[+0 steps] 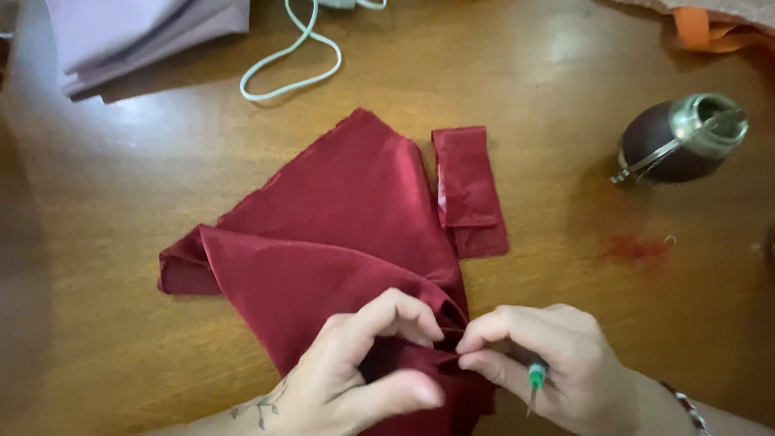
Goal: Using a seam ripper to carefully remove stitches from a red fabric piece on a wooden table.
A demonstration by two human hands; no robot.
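Observation:
A dark red satin cloth (339, 218) lies crumpled and folded on the wooden table (121, 242). My left hand (363, 363) pinches a fold of it near the table's front edge. Touching the same fold from the right, my right hand (549, 363) also grips the cloth, and a small green-handled tool (536, 381) is tucked in its fingers with the tip pointing down. A small folded strip of the same red fabric (470, 190) lies just right of the big piece.
A round dark gourd cup with a metal rim and straw (682, 139) lies at the right. A white cable (295, 60) loops at the top centre. Folded lilac fabric (137, 36) is at top left, orange fabric (710, 28) at top right. A reddish stain (634, 249) marks the table.

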